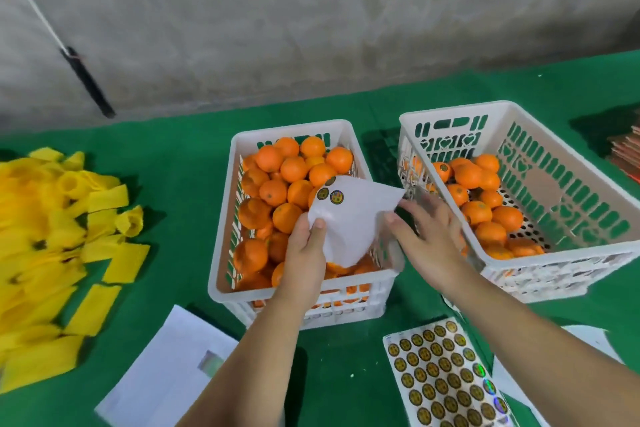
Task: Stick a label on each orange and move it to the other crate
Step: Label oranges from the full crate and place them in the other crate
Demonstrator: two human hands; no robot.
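Observation:
A white crate point(221, 246) in the middle is full of plain oranges point(273, 192). A second white crate point(571, 253) to its right holds fewer oranges point(478, 211), one with a round label point(442, 168) showing. My left hand point(306, 246) pinches a nearly used-up white label sheet point(349, 218) over the full crate; a few round labels point(330, 195) remain at its top. My right hand point(427, 236) hovers between the two crates, fingers spread and blurred, empty, close to the sheet's right corner.
A full sheet of round labels point(446, 378) lies on the green cloth point(173, 218) near me. White backing papers point(169, 374) lie at the front left and front right. A heap of yellow foam sleeves point(52, 246) covers the left side. A grey wall stands behind.

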